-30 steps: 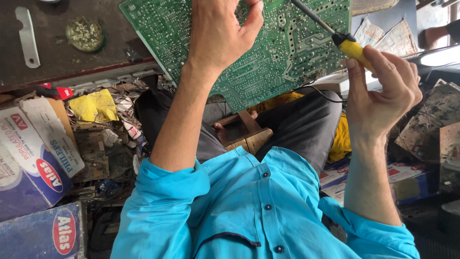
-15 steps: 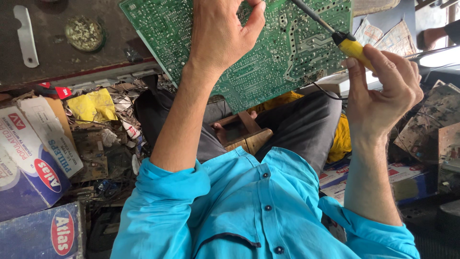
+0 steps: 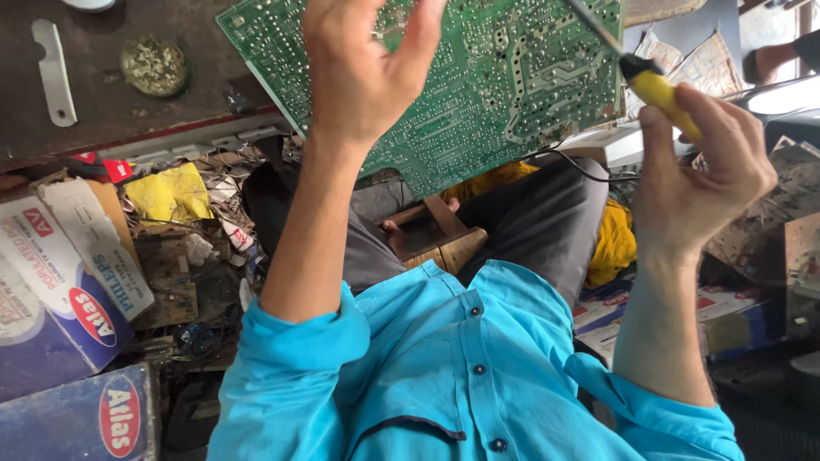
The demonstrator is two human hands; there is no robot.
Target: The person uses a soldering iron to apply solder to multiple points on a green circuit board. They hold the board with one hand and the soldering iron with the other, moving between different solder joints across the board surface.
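**Circuit board held up, soldering iron at its right edge**

The left hand [image 3: 363,72] grips a green circuit board [image 3: 512,85], solder side facing the camera, in the upper middle of the frame. At upper right the right hand [image 3: 700,175] pinches the yellow handle of a soldering iron [image 3: 653,85], its metal shaft lying across the board's upper right corner. Turquoise shirt sleeves [image 3: 461,367] fill the lower centre. At left sit cardboard boxes [image 3: 60,290] and a yellow rag [image 3: 171,192]; a round metal lid [image 3: 154,64] lies on the dark worktop [image 3: 94,111] at upper left
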